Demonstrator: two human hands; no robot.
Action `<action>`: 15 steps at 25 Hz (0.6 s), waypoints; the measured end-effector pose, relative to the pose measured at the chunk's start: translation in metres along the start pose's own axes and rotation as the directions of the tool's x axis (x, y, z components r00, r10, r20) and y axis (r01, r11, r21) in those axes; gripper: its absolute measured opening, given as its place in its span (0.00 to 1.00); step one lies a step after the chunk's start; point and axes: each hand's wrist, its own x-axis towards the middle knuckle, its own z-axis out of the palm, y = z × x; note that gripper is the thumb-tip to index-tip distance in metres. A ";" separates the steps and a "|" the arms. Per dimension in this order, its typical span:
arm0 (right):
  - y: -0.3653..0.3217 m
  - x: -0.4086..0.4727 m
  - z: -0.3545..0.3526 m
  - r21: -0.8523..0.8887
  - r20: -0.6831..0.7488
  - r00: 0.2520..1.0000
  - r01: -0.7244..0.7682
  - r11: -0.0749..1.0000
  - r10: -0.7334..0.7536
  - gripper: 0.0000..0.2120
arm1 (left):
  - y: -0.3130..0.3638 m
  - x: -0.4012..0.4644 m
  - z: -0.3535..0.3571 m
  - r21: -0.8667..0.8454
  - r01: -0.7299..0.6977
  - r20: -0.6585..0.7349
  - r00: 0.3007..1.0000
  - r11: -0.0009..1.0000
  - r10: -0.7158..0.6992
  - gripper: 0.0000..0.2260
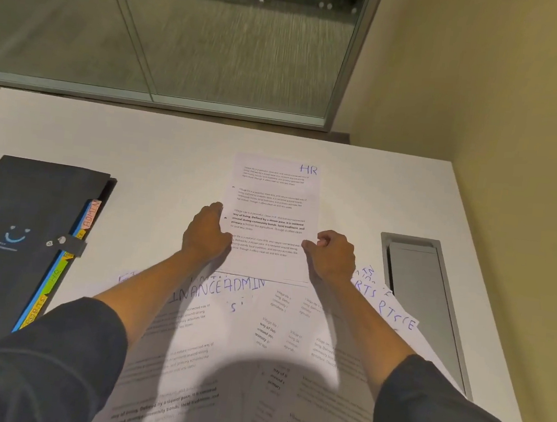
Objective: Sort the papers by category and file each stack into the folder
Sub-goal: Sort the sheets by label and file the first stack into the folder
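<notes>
Head view: left hand (pixel 206 234) curled on left edge of HR stack (pixel 271 217), right hand (pixel 332 254) pinching right edge. Stack flat on table (pixel 159 150), mid-desk, long axis running away, heading at far end. Folder (pixel 22 245) closed, far left.

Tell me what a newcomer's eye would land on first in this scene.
First, the HR sheet at the table's centre, gripped at its side edges by the left hand and the right hand. Next, the spread of loose papers nearer the person, hand-lettered FINANCE and ADMIN. Then the dark folder lying closed at the left, coloured tabs showing along its edge.
</notes>
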 end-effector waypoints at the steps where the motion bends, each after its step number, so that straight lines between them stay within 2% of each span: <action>1: -0.001 -0.003 -0.001 -0.031 0.001 1.000 0.019 0.999 -0.019 0.20 | -0.002 -0.003 0.000 0.040 -0.020 0.004 1.000 0.999 0.020 0.20; 4: -0.002 -0.018 -0.009 -0.048 -0.007 0.993 0.119 0.992 -0.119 0.21 | -0.009 -0.018 -0.003 0.105 -0.053 -0.018 0.998 0.993 0.055 0.26; 7: 0.003 -0.052 -0.023 -0.025 0.041 0.975 0.220 0.975 -0.219 0.20 | -0.014 -0.055 -0.010 0.168 -0.113 -0.043 0.992 0.979 0.122 0.26; 10: 0.026 -0.102 -0.030 -0.075 0.129 0.950 0.296 0.952 -0.285 0.20 | -0.027 -0.119 -0.005 0.206 -0.190 -0.030 0.979 0.960 0.200 0.26; 13: 0.064 -0.155 -0.020 -0.260 0.212 0.932 0.343 0.902 -0.294 0.26 | -0.043 -0.183 0.012 0.334 -0.214 -0.019 0.972 0.918 0.234 0.31; 15: 0.086 -0.185 -0.011 -0.442 0.261 0.921 0.382 0.812 -0.291 0.32 | -0.054 -0.217 0.024 0.425 -0.158 0.122 0.986 0.892 0.116 0.36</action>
